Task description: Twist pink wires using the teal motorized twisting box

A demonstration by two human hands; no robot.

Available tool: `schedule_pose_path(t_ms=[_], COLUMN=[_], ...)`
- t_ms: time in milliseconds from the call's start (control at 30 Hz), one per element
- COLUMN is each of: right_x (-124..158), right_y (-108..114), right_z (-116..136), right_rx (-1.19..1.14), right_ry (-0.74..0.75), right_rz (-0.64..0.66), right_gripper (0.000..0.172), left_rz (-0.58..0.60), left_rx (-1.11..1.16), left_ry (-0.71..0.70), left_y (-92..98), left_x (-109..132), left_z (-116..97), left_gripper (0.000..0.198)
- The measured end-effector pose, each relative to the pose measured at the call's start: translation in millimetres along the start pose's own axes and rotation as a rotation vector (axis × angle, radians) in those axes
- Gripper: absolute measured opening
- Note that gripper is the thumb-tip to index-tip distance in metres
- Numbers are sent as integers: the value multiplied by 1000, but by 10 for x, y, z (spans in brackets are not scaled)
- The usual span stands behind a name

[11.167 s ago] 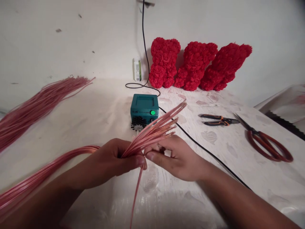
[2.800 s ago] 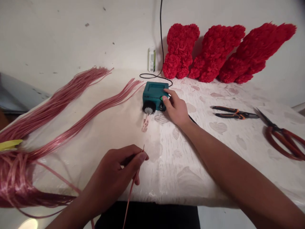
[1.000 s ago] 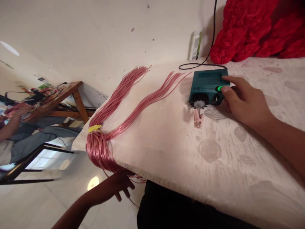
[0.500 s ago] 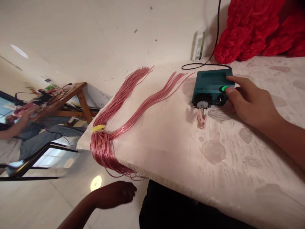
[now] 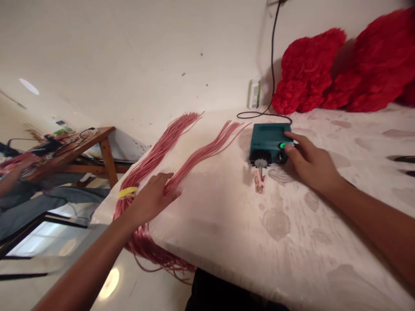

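Your left hand (image 5: 152,199) is open and spread, lying over the shiny pink strands (image 5: 145,162) just beside the yellow band (image 5: 127,192) that ties them. The strands split into two long bunches on the white table cover (image 5: 227,242), and the rest hang over the edge. Your right hand (image 5: 311,164) has its fingers bent, not pinching anything, and your first finger (image 5: 289,147) is at the green button (image 5: 283,146) on the teal box (image 5: 267,138) (a little pink clip (image 5: 259,181) sits just below the box). Red fuzzy bears (image 5: 304,73) lean on the wall.
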State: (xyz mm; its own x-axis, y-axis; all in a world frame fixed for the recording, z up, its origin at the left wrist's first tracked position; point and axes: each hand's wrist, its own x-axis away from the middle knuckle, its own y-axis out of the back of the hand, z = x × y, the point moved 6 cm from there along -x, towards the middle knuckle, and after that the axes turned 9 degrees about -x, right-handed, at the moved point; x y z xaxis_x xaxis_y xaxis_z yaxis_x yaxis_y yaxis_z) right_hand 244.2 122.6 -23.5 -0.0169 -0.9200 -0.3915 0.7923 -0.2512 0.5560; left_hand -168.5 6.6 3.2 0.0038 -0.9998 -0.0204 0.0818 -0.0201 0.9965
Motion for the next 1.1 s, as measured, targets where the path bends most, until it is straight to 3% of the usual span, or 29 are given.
schedule_pose_path(t_ms=[133,267,533,867,1100], right_x=[-1,-16,-29,-44,-41], right_y=[-12,-28,-55,-53,-49], right_z=[32,26,30,77,83], right_rx=[-7,-29,-58,-43,-68], right_ry=[29,43,40,53,33], right_rz=[16,28,65,87,100], right_gripper=[59,58,56,56,56], left_rz=[80,172,299,290,230], left_rx=[-97,-150,-226,-30,247], left_ry=[36,97,165,244,254], left_y=[-96,-93,-37,87,-105], left_x=[-284,-496,-717,-785,-845], left_z=[-172,-208,-235,-240,-267], left_gripper=[55,55,34,29,28])
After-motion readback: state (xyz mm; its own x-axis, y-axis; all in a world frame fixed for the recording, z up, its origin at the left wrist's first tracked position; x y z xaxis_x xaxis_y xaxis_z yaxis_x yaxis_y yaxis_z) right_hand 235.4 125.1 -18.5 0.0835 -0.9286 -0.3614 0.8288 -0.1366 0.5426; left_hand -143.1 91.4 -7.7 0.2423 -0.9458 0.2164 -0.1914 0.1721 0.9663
